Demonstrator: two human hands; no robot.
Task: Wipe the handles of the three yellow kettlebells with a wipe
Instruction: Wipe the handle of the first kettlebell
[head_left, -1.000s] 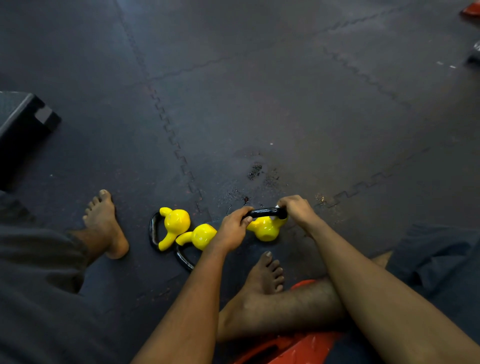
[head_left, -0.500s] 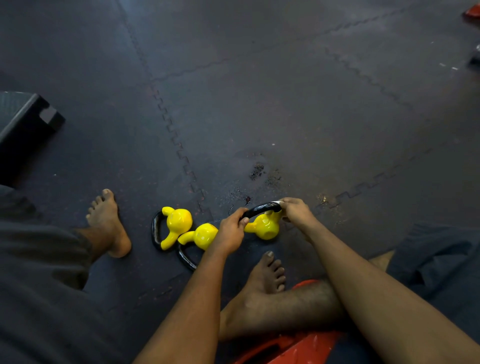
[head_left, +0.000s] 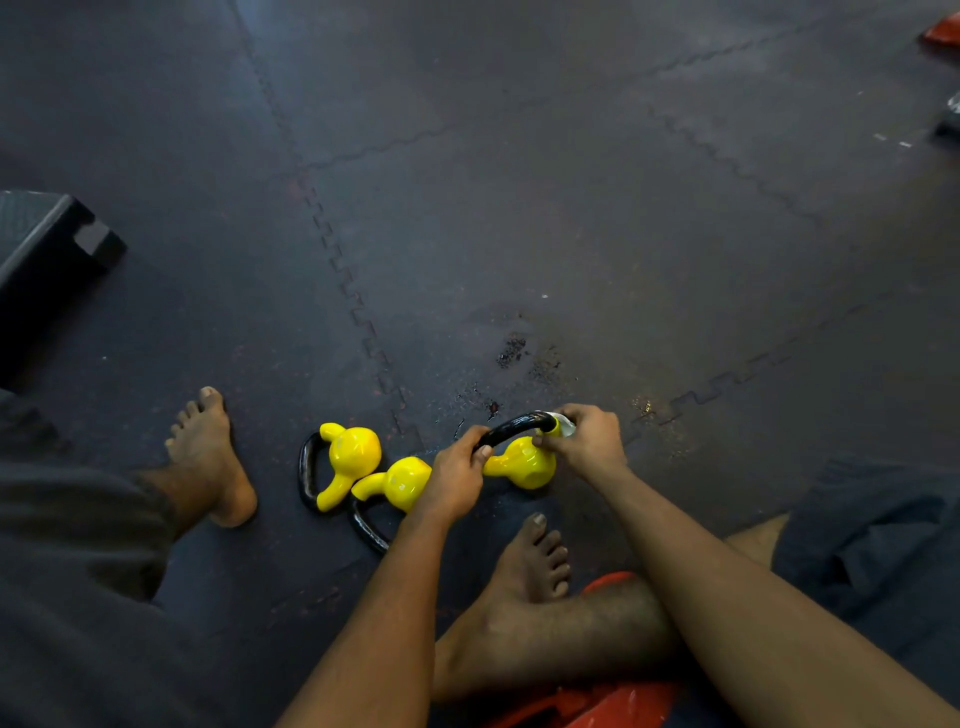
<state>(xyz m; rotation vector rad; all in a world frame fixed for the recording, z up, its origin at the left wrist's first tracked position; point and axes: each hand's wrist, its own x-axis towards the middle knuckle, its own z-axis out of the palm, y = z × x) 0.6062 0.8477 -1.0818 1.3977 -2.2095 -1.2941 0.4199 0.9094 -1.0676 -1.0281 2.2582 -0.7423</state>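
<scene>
Your left hand (head_left: 454, 480) grips the black handle (head_left: 511, 428) of the rightmost kettlebell (head_left: 522, 462), tipped on the floor mat (head_left: 571, 234); the handle runs left-right along its far side. Your right hand (head_left: 589, 441) pinches the wipe (head_left: 566, 427) (mostly hidden by fingers) round the right end.

Three kettlebells (head_left: 402, 480) abreast, perhaps touching, before feet (head_left: 530, 561)

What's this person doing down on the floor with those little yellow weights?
A person sits barefoot on the dark floor mat, cleaning kettlebells. Their left hand grips the black handle of the right-most kettlebell, while the right hand pinches a pale wipe around the handle's far end. The middle kettlebell and the left kettlebell lie on their sides beside it, with neither one held.
</scene>
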